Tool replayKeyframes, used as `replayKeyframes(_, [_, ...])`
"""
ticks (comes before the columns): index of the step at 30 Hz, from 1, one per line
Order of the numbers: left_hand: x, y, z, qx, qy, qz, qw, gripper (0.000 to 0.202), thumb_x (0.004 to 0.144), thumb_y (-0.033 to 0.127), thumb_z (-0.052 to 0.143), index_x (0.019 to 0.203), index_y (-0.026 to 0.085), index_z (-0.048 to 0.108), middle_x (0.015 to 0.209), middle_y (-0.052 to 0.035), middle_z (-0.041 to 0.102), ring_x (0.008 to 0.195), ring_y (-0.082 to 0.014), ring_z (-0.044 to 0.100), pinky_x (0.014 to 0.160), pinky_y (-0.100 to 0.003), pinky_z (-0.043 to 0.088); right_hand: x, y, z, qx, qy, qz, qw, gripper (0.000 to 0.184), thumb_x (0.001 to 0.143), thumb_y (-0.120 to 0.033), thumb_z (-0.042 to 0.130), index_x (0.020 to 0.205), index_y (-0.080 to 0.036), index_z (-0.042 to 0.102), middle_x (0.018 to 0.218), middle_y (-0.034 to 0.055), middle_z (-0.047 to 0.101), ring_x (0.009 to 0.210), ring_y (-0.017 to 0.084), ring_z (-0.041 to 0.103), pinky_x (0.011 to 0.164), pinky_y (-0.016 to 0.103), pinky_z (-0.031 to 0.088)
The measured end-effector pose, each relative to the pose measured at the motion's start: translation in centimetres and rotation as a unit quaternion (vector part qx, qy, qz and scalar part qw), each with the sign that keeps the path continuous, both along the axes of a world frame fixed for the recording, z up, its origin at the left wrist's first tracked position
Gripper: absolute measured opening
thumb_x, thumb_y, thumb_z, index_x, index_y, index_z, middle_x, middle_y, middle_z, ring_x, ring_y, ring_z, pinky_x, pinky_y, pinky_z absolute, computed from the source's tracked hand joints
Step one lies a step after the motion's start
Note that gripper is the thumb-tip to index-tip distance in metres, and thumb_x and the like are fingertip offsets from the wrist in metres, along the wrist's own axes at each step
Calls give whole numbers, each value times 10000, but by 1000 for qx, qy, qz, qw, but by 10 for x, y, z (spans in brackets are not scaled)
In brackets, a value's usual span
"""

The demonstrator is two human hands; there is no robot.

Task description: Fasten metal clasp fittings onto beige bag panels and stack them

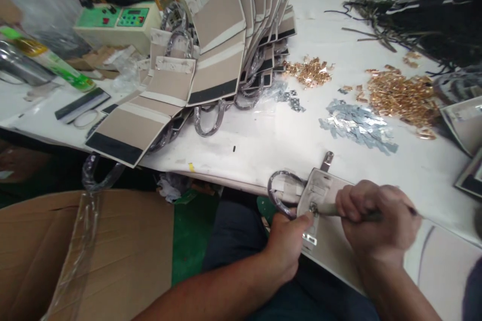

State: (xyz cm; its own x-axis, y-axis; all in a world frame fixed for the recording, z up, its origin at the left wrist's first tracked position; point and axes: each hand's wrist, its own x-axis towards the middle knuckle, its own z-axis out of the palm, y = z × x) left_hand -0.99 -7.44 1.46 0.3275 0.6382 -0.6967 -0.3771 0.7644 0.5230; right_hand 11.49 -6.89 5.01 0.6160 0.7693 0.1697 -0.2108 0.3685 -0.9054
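Note:
A beige bag panel with a plastic-wrapped loop handle lies at the table's front edge. My left hand grips its near edge, thumb on top beside a small metal fitting. In my right hand, the fingers are wrapped round a pale, rod-like hand tool. The tool's end is at the fitting; its exact kind is blurred. A shiny metal plate sits on the panel just below my left thumb. A metal strap piece sticks out beyond the panel's far edge.
Stacked bag panels with wrapped handles fill the table's left middle. Beyond my hands lie silver metal plates and gold-coloured fittings. Black straps are heaped at the back right. A cardboard box stands below left.

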Motion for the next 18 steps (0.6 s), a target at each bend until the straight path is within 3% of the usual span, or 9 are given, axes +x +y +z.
replayKeyframes(3, [-1,0,-2,28,-10,-6,1000,431,653,433,909,888,91,795,765,-90,756,675,-196,677,683,-291,498,-12,1,4,2,-195,85,977,277,936,-175,729,676,-197,636,601,-14,565,547,146,539,544,296,443])
replayKeyframes(5, [-2,-1,-3,52,-17,-4,999,406,680,406,888,925,92,807,801,-96,771,714,-209,705,706,-293,510,-13,6,6,-53,-272,142,950,320,958,-239,751,663,-192,638,614,1,592,573,149,554,565,294,438])
replayKeyframes(8, [-3,-3,-6,69,-28,5,997,386,673,366,860,942,93,818,825,-99,779,751,-228,722,752,-315,533,-6,16,10,-126,-198,155,960,438,1000,-380,720,626,-206,573,549,-21,527,481,127,468,473,271,370])
replayKeyframes(10, [-2,-5,-8,73,-33,4,997,376,674,359,839,934,87,822,830,-106,780,748,-230,718,766,-328,542,-3,19,12,-115,-142,130,974,460,998,-412,719,622,-220,536,528,-36,488,451,125,437,441,269,353])
replayKeyframes(12, [-2,-6,-9,81,-30,3,996,356,678,350,825,917,86,823,831,-106,781,732,-218,707,751,-321,539,-3,19,15,-87,-145,116,979,462,984,-410,736,616,-223,526,540,-34,492,461,129,449,449,273,362])
replayKeyframes(15, [-1,-8,-12,91,-23,14,996,355,675,331,821,939,94,825,825,-96,782,714,-211,701,722,-310,532,-11,20,21,-97,-220,144,960,439,988,-415,727,629,-210,580,577,-16,544,494,135,483,486,281,381])
replayKeyframes(18, [-1,-9,-14,94,-19,29,995,378,676,322,829,978,95,826,850,-97,790,739,-220,714,712,-304,533,-18,24,27,-140,-330,186,915,459,978,-421,719,600,-202,579,564,-18,537,521,133,480,522,283,374])
